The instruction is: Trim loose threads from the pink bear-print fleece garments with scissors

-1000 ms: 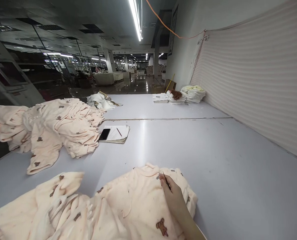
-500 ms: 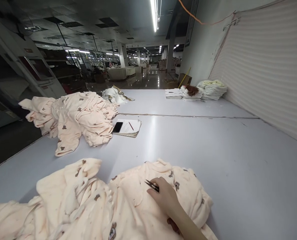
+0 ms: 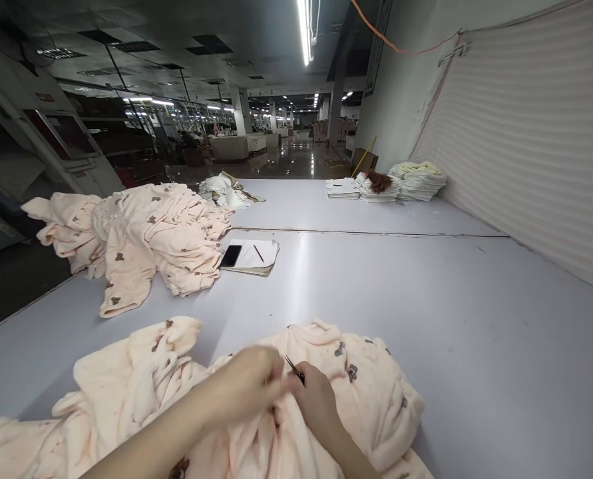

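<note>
A pale peach fleece garment (image 3: pixel 366 392) with small brown bear prints lies crumpled on the table in front of me. My right hand (image 3: pixel 316 399) rests on it, closed around small dark thread snips (image 3: pixel 294 369) whose tips point up and left. My left hand (image 3: pixel 249 382) is closed, pinching a fold of the same garment right beside the snips' tips. The two hands almost touch.
The big pale grey table (image 3: pixel 426 286) runs far ahead. A heap of the same peach garments (image 3: pixel 146 233) lies at the left, next to a phone (image 3: pixel 231 255) and a paper pad with a pen (image 3: pixel 253 255). Folded stacks (image 3: pixel 406 181) sit far back by the striped wall.
My left hand has come into view from the lower left and pinched the garment beside the snips. My right hand shifted slightly left with the snips.
</note>
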Motion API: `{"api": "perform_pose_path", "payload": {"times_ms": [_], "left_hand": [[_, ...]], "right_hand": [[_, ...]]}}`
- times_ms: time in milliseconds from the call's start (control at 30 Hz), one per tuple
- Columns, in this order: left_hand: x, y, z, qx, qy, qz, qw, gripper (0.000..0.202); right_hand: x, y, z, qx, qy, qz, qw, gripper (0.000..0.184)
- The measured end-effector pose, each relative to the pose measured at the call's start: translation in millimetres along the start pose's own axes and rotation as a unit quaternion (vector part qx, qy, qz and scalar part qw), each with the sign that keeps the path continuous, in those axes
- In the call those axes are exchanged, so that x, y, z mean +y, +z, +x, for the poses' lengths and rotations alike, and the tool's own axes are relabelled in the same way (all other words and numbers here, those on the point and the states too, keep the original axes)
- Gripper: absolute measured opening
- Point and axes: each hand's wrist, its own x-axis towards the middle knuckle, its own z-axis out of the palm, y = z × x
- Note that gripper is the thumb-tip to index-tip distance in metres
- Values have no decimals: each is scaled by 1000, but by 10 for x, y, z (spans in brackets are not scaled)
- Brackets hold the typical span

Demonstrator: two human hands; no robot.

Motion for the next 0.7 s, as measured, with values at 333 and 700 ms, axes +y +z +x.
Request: {"api": "perform_pose_path", "payload": {"times_ms": [333, 700], "left_hand": [[-395, 575, 21, -27, -49, 58, 997, 9], [-433, 561, 94, 57, -69, 49, 995, 26]], "right_hand": [[-10, 36, -17, -17, 0, 76, 997, 23], [24, -35, -131, 16, -33, 100, 994, 10]]}}
